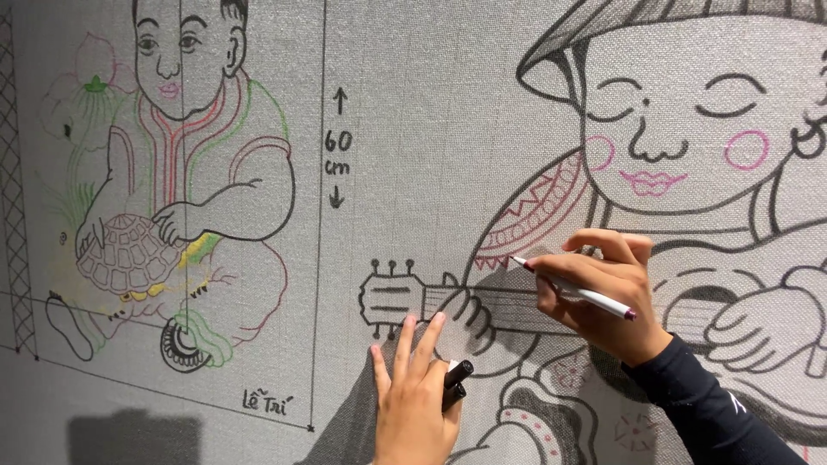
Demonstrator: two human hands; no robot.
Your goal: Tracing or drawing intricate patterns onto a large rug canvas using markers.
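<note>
My right hand [607,293] grips a white marker [575,290] with a magenta tip and cap end. Its tip touches the grey woven canvas [413,129] at the red patterned sleeve of a large drawn figure playing a stringed instrument [405,297]. My left hand [415,392] lies flat on the canvas below the instrument's headstock, fingers pointing up. Two black markers [455,383] are tucked between its fingers on the right side. A dark sleeve covers my right forearm.
On the left of the canvas is a smaller framed drawing of a seated child with a turtle [129,254], partly coloured in red, green and yellow. A vertical measurement arrow [338,146] and handwriting stand beside it. A dark shadow lies at the bottom left.
</note>
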